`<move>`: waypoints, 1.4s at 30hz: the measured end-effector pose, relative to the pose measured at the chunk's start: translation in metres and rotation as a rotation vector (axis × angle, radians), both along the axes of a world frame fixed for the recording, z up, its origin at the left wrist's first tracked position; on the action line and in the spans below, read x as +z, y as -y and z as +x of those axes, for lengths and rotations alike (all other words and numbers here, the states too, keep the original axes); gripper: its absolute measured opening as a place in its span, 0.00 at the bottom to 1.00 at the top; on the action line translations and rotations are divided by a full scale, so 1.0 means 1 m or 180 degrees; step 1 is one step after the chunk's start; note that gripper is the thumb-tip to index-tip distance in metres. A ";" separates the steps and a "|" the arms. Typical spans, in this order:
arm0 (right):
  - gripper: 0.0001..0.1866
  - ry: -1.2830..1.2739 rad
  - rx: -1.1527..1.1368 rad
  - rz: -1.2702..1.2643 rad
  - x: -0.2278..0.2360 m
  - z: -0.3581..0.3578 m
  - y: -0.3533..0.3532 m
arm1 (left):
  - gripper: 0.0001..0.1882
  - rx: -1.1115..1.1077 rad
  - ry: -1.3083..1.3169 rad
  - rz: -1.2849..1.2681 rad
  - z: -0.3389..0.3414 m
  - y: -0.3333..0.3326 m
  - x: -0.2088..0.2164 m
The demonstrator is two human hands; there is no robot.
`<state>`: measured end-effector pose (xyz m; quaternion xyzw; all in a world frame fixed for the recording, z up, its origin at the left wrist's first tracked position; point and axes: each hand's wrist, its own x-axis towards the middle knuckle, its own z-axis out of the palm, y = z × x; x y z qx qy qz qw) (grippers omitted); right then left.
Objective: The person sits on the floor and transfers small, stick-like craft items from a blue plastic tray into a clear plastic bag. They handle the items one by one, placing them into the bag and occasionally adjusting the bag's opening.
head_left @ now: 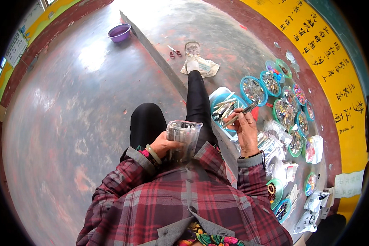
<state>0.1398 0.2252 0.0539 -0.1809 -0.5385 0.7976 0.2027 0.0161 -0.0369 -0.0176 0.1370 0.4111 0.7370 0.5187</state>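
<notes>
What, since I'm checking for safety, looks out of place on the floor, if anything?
The red-handled scissors lie loose on the floor, left of the shoe, apart from the bowls, so they could be stepped on. The pale cloth by the shoe looks rumpled. I see no obvious spill.

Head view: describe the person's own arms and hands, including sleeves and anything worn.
Both sleeves are plaid in dark red, grey and black, with grey cuffs. Bright floral fabric peeks from the left one. The left hand is ungloved, with a pale, smooth bangle at its wrist. The right hand is ungloved too; a thin dark band shows at its wrist.
</notes>
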 end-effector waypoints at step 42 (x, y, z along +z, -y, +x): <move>0.28 -0.0113 0.1401 0.0719 0.017 -0.044 0.059 | 0.27 -0.0589 -0.0034 0.0143 0.002 0.000 0.002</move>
